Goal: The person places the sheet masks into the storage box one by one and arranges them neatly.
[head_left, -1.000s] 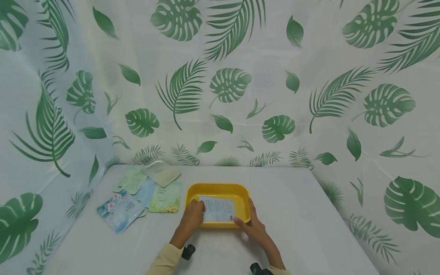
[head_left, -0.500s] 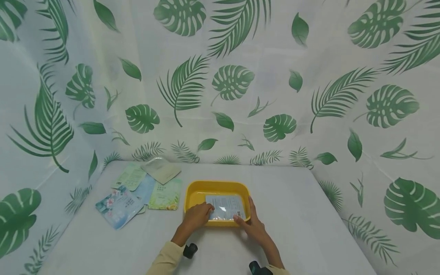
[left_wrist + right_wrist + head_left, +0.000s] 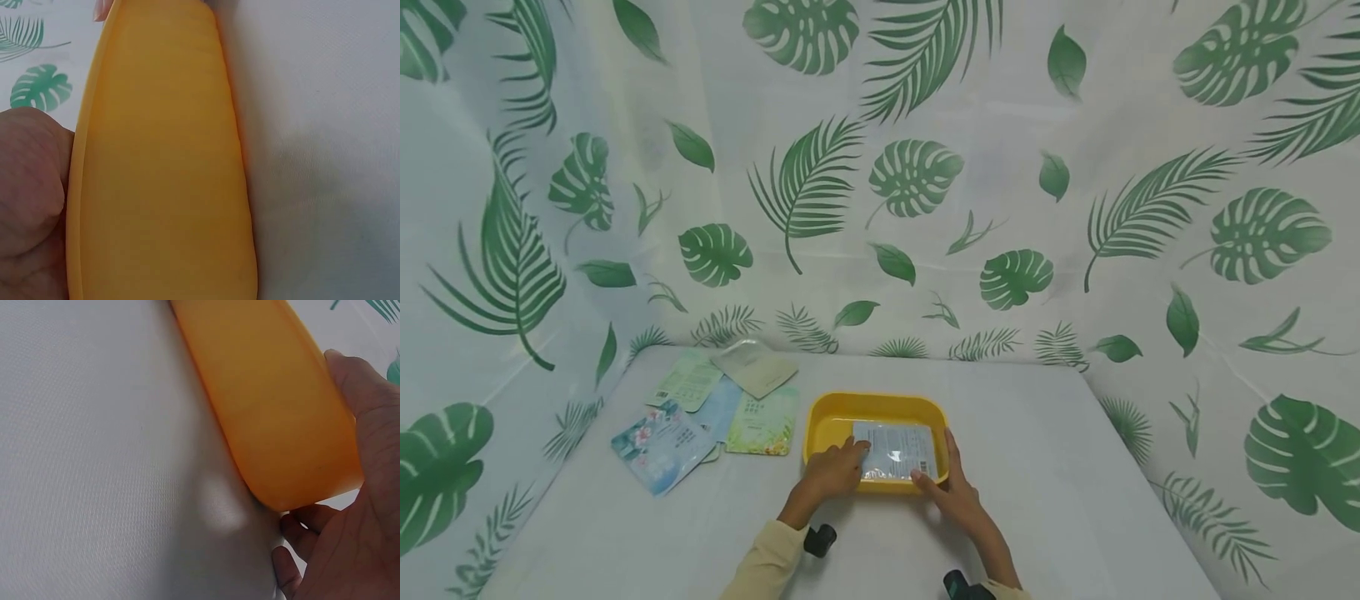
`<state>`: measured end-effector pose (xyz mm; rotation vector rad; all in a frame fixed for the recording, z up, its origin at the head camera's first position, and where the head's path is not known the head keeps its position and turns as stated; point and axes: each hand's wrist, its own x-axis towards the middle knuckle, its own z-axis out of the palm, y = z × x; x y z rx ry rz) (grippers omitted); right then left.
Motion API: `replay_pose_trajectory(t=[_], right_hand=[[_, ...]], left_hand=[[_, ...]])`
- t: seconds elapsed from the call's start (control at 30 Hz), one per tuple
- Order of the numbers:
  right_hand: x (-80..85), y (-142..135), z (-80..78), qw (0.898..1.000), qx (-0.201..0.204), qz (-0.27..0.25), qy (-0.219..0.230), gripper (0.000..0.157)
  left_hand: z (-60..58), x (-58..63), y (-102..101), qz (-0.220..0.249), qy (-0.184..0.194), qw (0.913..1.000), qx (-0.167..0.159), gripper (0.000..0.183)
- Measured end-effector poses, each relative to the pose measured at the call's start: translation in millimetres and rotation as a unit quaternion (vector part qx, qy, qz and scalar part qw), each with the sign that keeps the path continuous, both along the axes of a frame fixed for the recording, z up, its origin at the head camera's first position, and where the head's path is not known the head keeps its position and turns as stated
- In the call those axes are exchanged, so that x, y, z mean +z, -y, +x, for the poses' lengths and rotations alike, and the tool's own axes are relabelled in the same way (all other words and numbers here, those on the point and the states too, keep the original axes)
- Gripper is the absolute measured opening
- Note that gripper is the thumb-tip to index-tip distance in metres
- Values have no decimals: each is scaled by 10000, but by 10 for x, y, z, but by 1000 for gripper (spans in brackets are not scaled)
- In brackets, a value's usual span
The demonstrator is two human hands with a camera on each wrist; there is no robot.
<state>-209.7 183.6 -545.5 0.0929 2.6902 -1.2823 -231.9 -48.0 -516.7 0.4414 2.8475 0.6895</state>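
A yellow tray [image 3: 835, 406] stands on the white table. Inside it, toward the right, lies a flat pale-blue printed sachet [image 3: 898, 450], glossy in the middle. Over the tray's front left rim reaches my left hand [image 3: 831, 475], its fingertips touching the sachet's left edge. At the front right corner, my right hand [image 3: 953, 492] grips the tray, thumb over the rim and other fingers around the outer side. In the right wrist view, the right thumb [image 3: 356, 375] lies along the rim. The left wrist view shows mostly the tray's outer wall [image 3: 162, 156]; the left fingertips are hidden there.
Left of the tray, several flat sachets overlap: a blue floral one [image 3: 662, 447], a green one [image 3: 762, 423], a pale green one [image 3: 685, 382] and a beige one with a clear part [image 3: 760, 375]. Leaf-patterned sheeting [image 3: 910, 275] surrounds the table's back and sides.
The sachet has shifted right within the tray. My left hand has followed it rightward, and its curled fingers have loosened. The right hand stays at the tray's corner.
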Motion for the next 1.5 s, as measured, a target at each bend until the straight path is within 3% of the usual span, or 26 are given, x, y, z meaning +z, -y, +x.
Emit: replay_pose_trajectory(t=[0.27,0.53,0.63,0.8,0.9,0.97,1.07,1.13,1.2,1.27,1.33,1.43,1.5], right_hand=[[28,164,-80,9999,126,-46,-97,97],[-23,377,-102,9990,376,-179,-167,100],[-15,387,-89,9989,376,-181,-216,99],[-14,312,-49,9994,280,34,-196,98],[-46,278,-7,9995,266,55,-178,99],[-69,273,14,9995,271,29,-181,99],[-72,272,20,9994,289,21,-170,100],[-55,252,18,9995,277,66,-110,100],[-38,220,2,9996,265,123,-29,101],[-23,182,-26,9994,261,234,54,102],[-14,139,-62,9991,275,315,92,102],[-13,73,-105,9987,321,390,91,103],[-24,30,-110,9986,367,374,58,103]], left_hand=[[-13,25,139,12,-244,9992,319,44],[87,-81,315,-512,-1088,9902,714,37],[123,-98,328,-535,-1540,9842,685,32],[165,-172,323,5,-2560,9665,164,20],[223,-185,363,567,-2850,9568,-132,19],[268,-179,420,837,-3138,9455,-220,19],[330,-201,532,888,-3685,9254,50,19],[361,-243,614,874,-3926,9146,424,19],[395,-282,693,1010,-3662,9199,969,19],[420,-318,775,1294,-3102,9300,1486,20],[431,-354,860,1667,-2499,9345,1909,22],[450,-401,982,2234,-1700,9301,2370,22],[482,-440,1050,2582,-1348,9231,2511,19]])
